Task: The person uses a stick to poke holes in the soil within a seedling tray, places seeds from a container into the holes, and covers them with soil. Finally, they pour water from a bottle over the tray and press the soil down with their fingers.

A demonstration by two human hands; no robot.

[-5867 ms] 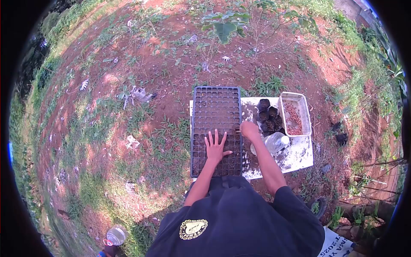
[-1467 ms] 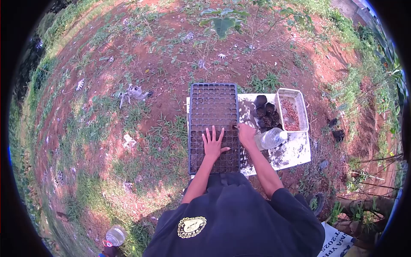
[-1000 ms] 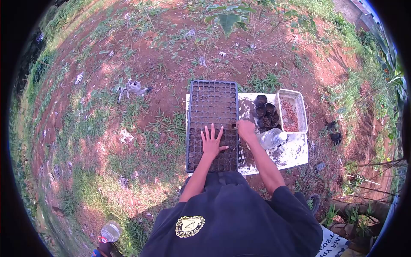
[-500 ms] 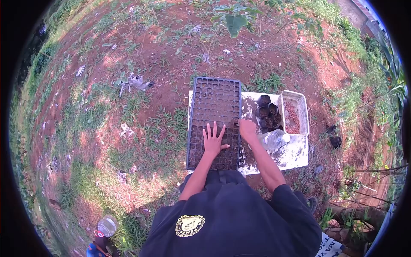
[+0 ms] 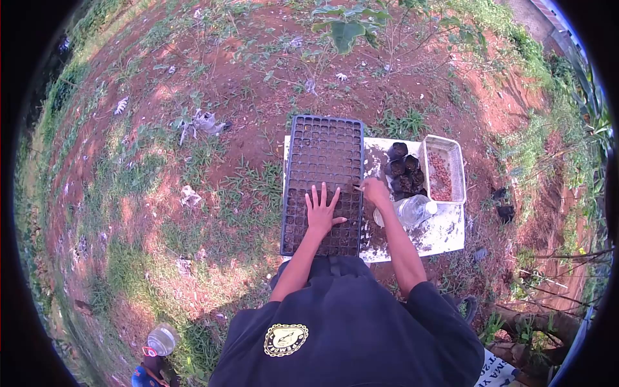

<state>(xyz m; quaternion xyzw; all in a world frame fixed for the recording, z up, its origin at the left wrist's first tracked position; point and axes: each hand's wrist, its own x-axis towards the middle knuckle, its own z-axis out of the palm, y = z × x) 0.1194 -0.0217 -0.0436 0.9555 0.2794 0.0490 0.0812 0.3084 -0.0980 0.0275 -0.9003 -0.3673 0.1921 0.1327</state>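
A black seedling tray [image 5: 325, 161], its many cells holding dark soil, lies lengthwise before me on a white board [image 5: 445, 226]. My left hand [image 5: 321, 211] rests flat on its lower middle, fingers spread. At the tray's right rim, my right hand [image 5: 374, 191] is closed with the fingertips pointing left over a cell. Whatever those fingers pinch, if anything, is too small to make out. Just right of that hand, a clear plastic bottle [image 5: 412, 211] lies on its side. Several black soil-filled seedling bags [image 5: 405, 169] stand beyond it.
A pale plastic basket [image 5: 459, 169] with reddish seeds [image 5: 440, 177] stands at the board's far right corner. Soil is scattered over the board. A leafy plant [image 5: 348, 29] grows ahead. Lower left, another clear bottle [image 5: 162, 338] sits on the ground.
My right hand has shifted slightly right, and its fingertips now show at the tray's rim. My left hand stays in place on the tray.
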